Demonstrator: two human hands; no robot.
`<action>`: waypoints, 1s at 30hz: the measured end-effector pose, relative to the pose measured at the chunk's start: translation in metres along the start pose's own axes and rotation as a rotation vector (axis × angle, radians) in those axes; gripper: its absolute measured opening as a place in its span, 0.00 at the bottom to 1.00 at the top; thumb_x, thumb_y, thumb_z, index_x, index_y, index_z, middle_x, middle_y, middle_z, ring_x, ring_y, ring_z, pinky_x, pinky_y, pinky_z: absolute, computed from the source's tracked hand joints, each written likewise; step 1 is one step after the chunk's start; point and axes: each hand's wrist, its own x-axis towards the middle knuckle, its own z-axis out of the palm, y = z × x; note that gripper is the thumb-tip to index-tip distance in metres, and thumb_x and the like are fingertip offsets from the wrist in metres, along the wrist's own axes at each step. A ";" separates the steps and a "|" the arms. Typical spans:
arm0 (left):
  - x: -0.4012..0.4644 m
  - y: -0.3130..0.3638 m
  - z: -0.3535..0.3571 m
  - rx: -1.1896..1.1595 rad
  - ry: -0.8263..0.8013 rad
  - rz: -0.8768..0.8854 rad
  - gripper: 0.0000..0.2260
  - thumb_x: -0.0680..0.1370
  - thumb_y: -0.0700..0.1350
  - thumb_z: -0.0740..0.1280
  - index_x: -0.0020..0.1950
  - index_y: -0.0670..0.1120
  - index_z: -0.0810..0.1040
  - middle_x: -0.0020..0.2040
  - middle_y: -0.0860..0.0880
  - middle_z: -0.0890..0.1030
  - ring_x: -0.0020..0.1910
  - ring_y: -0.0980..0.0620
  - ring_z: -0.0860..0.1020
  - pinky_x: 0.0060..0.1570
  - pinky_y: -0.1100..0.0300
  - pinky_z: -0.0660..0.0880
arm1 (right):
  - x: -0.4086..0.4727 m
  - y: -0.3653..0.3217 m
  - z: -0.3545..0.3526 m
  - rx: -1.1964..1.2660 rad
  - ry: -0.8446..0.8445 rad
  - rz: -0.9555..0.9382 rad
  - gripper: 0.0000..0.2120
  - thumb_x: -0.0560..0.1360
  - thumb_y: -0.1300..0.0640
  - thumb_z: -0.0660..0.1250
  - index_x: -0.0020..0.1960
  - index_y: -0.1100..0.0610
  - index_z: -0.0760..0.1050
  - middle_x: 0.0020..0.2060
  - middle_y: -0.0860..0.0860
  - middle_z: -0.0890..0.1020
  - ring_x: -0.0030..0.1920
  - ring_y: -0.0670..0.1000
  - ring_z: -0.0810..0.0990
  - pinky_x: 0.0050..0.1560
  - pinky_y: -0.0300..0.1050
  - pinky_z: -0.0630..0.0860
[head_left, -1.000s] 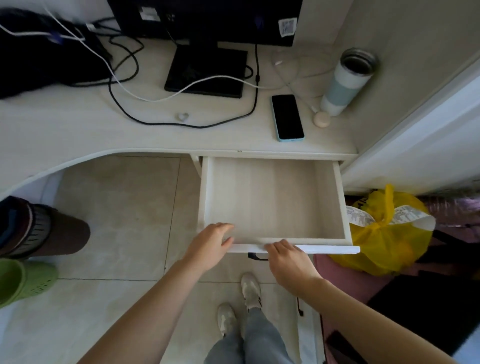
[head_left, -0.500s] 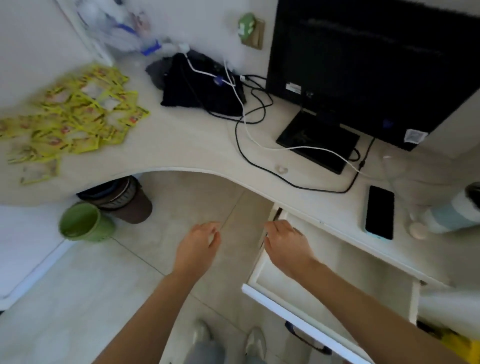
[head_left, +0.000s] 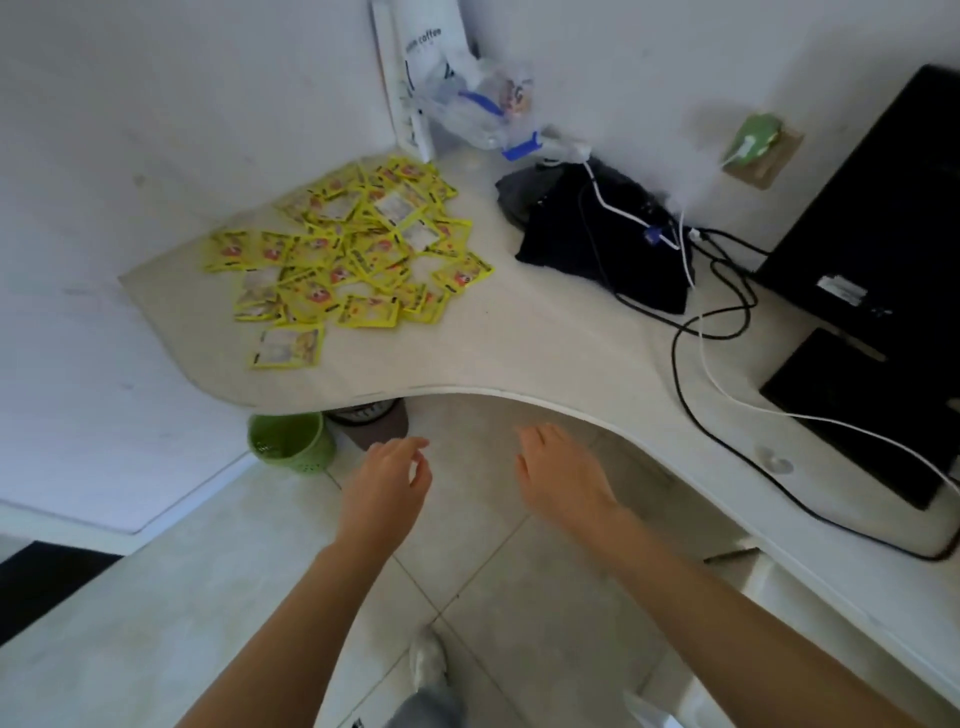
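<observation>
I've got the desk (head_left: 545, 343) curving round me, its rounded front edge just ahead. Yellow packets (head_left: 358, 254) lie scattered at its far left corner, spread flat, I'd say for gathering. My left hand (head_left: 387, 480) and right hand (head_left: 563, 478) hover below that edge, both empty, fingers loose.

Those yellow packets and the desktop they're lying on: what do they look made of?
Yellow packets: probably thin plastic or foil film. They are flat, printed sachets, and some show pale silvery faces. Desk: likely laminated board with a matte, pale woodgrain surface and a white band along the curved front edge.
</observation>
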 end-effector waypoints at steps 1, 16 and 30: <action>0.011 -0.013 -0.007 0.006 -0.010 0.006 0.13 0.78 0.43 0.64 0.62 0.46 0.78 0.56 0.50 0.81 0.58 0.49 0.75 0.55 0.55 0.72 | 0.015 -0.011 0.000 0.007 0.002 0.013 0.19 0.81 0.53 0.52 0.69 0.58 0.66 0.61 0.55 0.75 0.63 0.55 0.72 0.58 0.50 0.74; 0.182 -0.164 -0.052 0.197 -0.103 -0.021 0.16 0.74 0.42 0.68 0.62 0.43 0.77 0.62 0.45 0.77 0.64 0.43 0.71 0.58 0.48 0.73 | 0.218 -0.099 0.012 -0.057 -0.116 -0.096 0.19 0.81 0.52 0.55 0.69 0.58 0.66 0.62 0.55 0.74 0.65 0.56 0.70 0.57 0.51 0.72; 0.286 -0.243 -0.060 0.347 -0.400 -0.087 0.31 0.71 0.51 0.73 0.72 0.49 0.66 0.72 0.49 0.66 0.72 0.46 0.61 0.67 0.52 0.66 | 0.376 -0.126 0.044 -0.111 -0.318 -0.173 0.26 0.78 0.45 0.61 0.69 0.60 0.65 0.65 0.58 0.71 0.65 0.60 0.68 0.62 0.54 0.71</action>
